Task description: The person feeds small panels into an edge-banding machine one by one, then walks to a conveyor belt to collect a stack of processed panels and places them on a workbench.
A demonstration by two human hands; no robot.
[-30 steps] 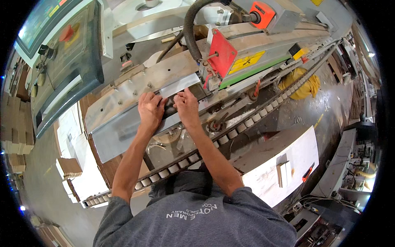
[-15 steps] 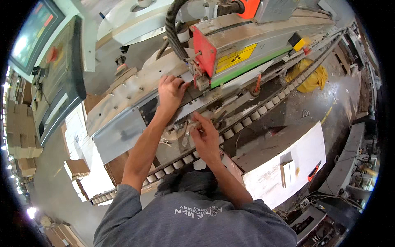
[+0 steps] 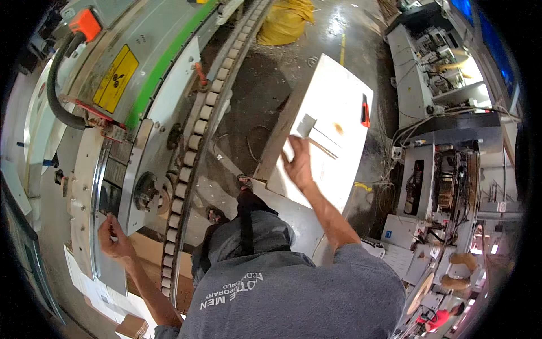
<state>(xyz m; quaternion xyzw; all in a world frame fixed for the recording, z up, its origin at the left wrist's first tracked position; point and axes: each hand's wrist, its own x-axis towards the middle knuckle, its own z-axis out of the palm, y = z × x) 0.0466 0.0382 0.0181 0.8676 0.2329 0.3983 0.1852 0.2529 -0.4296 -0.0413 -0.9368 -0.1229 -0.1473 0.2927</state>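
Observation:
My left hand (image 3: 116,240) is at the long machine, its thumb and fingertips pinched together beside the metal rail (image 3: 116,172). What lies between those fingertips, if anything, is too small to make out. My right hand (image 3: 297,162) reaches over the near side of a white board (image 3: 339,175), thumb and fingers apart. Just beyond its fingertips lie a small grey piece (image 3: 306,125) and a narrow strip (image 3: 323,147). A red and black utility knife (image 3: 365,112) rests near the board's far right edge.
A roller track (image 3: 195,141) runs between the machine (image 3: 161,48) and me. A dark hose (image 3: 53,85) curves over the machine at the left. On the floor ahead lies a yellow sack (image 3: 285,22). Other machinery (image 3: 418,73) with loose cables stands at the right.
My view and body have turned right. My right hand has left the machine side and come over the white board. The left hand has moved back along the machine.

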